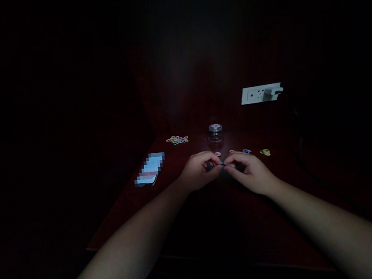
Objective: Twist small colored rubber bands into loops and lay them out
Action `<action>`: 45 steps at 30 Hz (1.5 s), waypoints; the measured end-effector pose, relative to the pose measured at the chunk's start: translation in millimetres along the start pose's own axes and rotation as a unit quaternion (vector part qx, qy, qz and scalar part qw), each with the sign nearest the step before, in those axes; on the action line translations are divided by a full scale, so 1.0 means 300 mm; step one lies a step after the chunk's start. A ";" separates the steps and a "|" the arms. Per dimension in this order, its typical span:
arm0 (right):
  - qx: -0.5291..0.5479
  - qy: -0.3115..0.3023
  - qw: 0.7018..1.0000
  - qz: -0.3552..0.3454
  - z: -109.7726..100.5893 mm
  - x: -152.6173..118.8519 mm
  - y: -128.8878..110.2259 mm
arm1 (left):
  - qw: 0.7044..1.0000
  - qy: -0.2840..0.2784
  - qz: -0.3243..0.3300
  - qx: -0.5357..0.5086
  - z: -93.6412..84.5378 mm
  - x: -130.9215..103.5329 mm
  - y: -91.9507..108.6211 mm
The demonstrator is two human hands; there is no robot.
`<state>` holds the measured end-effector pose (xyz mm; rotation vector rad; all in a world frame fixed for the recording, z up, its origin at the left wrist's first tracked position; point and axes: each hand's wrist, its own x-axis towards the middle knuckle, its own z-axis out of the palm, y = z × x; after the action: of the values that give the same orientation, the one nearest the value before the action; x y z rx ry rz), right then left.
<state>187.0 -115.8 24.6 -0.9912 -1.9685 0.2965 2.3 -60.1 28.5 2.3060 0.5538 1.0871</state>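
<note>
So, L hand [199, 171] & R hand [253, 173] both pinch a thin greenish strip [221, 164], nr rd see-thru jar [215, 133].

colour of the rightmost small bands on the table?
The rightmost bands are yellow, best seen in the head view.

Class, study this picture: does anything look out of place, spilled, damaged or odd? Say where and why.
The phone left of the left hand looks odd: coarse blocky squares cover most of it. Otherwise, nothing stands out as spilled or damaged.
</note>
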 end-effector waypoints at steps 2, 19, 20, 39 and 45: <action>-0.008 0.007 1.000 -0.003 -0.002 0.001 -0.002 | 1.000 -0.002 -0.005 0.002 0.000 0.000 0.001; 0.050 0.046 0.994 0.084 0.010 -0.001 0.001 | 0.996 -0.057 -0.062 -0.025 0.005 -0.005 -0.002; 0.077 0.048 0.991 0.100 0.012 -0.001 0.001 | 0.995 -0.060 -0.069 -0.031 0.006 -0.005 -0.001; 0.025 -0.034 0.999 0.026 0.005 -0.002 0.005 | 0.999 -0.006 -0.050 -0.014 0.004 0.000 -0.005; 0.008 -0.020 1.000 0.019 0.001 -0.003 0.018 | 0.999 -0.012 -0.043 -0.002 -0.006 0.002 -0.006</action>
<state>190.0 -113.0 21.1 -1.0195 -1.9827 0.3555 0.8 -57.8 28.6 2.2679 0.6353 1.0174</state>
